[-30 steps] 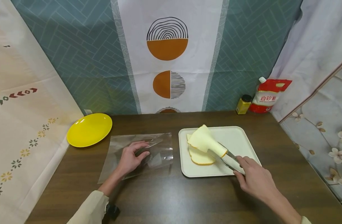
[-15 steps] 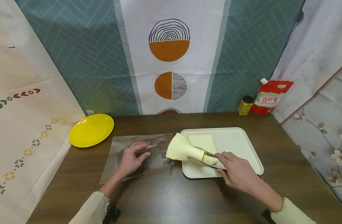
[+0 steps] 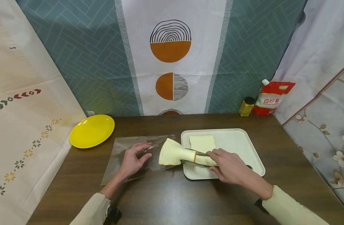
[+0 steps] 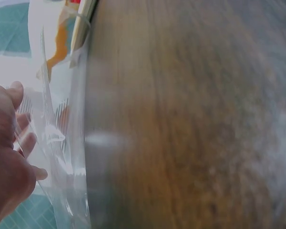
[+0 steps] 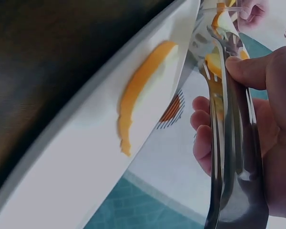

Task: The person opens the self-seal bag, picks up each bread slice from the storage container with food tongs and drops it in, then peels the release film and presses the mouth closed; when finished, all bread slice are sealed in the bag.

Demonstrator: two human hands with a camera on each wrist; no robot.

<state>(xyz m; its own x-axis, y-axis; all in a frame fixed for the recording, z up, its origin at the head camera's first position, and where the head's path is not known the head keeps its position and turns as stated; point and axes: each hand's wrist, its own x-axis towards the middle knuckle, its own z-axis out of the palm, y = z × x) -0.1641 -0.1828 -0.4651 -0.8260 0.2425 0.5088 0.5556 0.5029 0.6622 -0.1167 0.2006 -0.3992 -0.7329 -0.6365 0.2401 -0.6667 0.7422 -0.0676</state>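
My right hand [image 3: 228, 165] grips metal tongs [image 5: 236, 157]. Their tips pinch a pale bread slice [image 3: 173, 153], narrow at the tongs and fanned wide toward the left, its orange-brown crust along the edge. The fanned end overlaps the right end of a clear plastic bag [image 3: 111, 172] in the head view. My left hand [image 3: 134, 159] lies over the bag, thumb and fingers spread well apart, with the film raised beside the fingertips. In the left wrist view the film [image 4: 69, 181] stands up around those fingers. Another bread slice [image 3: 201, 142] lies on the cream tray [image 3: 239, 147].
A yellow plate [image 3: 91, 131] sits at the back left of the brown table [image 3: 160, 203]. At the back right are a yellow jar [image 3: 246, 107] with a black lid and a red and white pouch [image 3: 270, 98]. Patterned cloth [image 3: 104, 62] hangs behind and at both sides.
My right hand has carried the tongs and bread slice leftward from over the tray to the bag's right end, uncovering the slice on the tray. My left hand stays in place.
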